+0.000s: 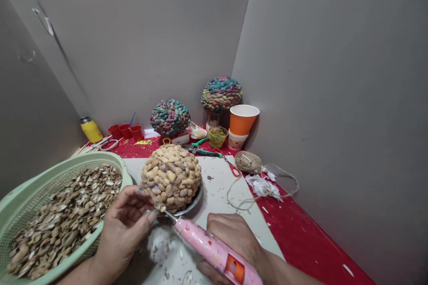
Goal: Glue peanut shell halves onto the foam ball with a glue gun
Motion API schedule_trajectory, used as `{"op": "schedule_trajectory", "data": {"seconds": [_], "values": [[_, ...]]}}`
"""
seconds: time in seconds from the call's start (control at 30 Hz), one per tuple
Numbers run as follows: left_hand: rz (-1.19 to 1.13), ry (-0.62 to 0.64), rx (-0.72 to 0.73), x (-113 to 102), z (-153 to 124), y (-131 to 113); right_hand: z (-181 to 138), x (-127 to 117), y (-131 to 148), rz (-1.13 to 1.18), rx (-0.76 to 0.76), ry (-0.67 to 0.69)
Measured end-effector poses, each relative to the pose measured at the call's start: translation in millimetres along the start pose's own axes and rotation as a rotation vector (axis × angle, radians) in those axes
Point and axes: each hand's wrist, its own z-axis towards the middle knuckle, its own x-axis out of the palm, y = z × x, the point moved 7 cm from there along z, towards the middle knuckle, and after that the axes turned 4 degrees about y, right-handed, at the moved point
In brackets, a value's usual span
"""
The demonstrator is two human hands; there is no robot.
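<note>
My left hand (125,227) pinches a small peanut shell piece (159,207) between thumb and fingers, right at the lower front of a dome covered in peanut shells (171,176). The dome rests on a metal plate (195,203). My right hand (234,238) is wrapped round a pink glue gun (214,249), whose metal nozzle touches the shell piece. A green basket (20,196) full of loose peanut shells sits just left of my left hand.
Two painted shell domes (170,118) (221,93), an orange paper cup (243,119), red cups (126,131), a yellow bottle (91,130), scissors (230,167), pliers (207,152) and a twine ball (248,161) stand behind on the red table. Grey partition walls enclose the space.
</note>
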Motion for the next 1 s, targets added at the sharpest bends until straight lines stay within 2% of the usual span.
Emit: {"op": "schedule_trajectory", "data": {"seconds": [1.0], "values": [[0.003, 0.012, -0.029, 7.2, 1.3, -2.9, 7.9, -4.0, 4.3, -0.038, -0.012, 0.001]]}}
